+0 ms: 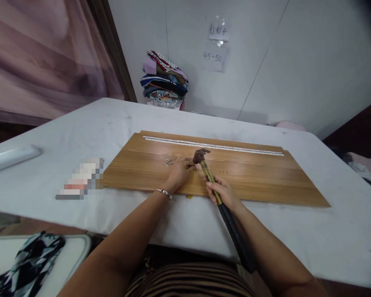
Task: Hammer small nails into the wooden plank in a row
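My right grip (224, 193) is wrapped tight round the handle of the one hammer (207, 173), its head just above the one wooden board (250, 177) on the counter (80, 136), my left grip (181, 169) rests on the board beside the head with fingertips pinched together on something too small to tell, and a small cluster of loose nails (168, 162), too blurred to count, lies just left of it.

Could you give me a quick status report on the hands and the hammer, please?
Right hand gripping hammer mid-handle, head just above wooden board. Left hand on board beside hammer head; unclear if it holds anything. Loose nails left of it, nothing blocking.
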A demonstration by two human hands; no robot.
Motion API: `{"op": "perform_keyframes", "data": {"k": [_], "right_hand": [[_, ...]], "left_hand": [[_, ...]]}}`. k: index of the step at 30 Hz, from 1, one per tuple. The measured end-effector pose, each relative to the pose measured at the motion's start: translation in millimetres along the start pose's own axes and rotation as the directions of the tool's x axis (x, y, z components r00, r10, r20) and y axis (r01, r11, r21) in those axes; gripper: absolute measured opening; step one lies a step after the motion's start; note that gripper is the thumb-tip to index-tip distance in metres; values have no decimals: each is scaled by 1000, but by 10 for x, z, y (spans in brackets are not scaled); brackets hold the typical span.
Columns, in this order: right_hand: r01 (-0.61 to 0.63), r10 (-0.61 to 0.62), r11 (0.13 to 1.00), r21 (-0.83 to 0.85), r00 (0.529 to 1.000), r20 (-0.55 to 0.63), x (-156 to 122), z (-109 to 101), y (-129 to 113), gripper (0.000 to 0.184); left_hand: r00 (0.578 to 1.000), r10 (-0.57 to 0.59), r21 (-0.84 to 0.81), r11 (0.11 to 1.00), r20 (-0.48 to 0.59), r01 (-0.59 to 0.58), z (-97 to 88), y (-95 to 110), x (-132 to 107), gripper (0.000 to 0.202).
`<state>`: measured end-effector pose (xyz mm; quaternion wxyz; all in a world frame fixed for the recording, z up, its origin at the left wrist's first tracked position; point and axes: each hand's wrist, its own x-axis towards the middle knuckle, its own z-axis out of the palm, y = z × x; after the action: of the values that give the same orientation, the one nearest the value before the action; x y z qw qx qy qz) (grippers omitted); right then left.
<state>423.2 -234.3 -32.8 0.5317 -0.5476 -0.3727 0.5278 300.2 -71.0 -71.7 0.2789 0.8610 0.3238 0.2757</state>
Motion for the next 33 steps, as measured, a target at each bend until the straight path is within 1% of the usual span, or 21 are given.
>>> {"op": "perform_keyframes", "data": {"k": [5,10,13,21,25,33], "right_hand": [[10,-10,1000,-1,1000,9,12,-13,40,25],[-3,4,1000,-15,1000,1,15,-6,36,25],[-7,7,1000,-7,1000,3,6,2,20,26],[16,-16,1000,9,1000,6,-7,-22,48,27],[26,-26,1000,6,1000,9,4,-26,48,28],[7,-7,1000,16,1000,-14,7,11,6,29]], "left_hand": [[1000,25,-28,999,-7,-25,14,-14,1,15],[1000,1,-30,1000,9,-1,26,-22,5,16],[1000,-8,-17,1000,0,8,15,2,-1,16],[1000,-10,29,1000,9,10,-15,49,-19,14],[999,-42,19,999,3,42,-16,54,-25,13],[1000,-28,-18,999,7,29,-29,60,-31,11]]}}
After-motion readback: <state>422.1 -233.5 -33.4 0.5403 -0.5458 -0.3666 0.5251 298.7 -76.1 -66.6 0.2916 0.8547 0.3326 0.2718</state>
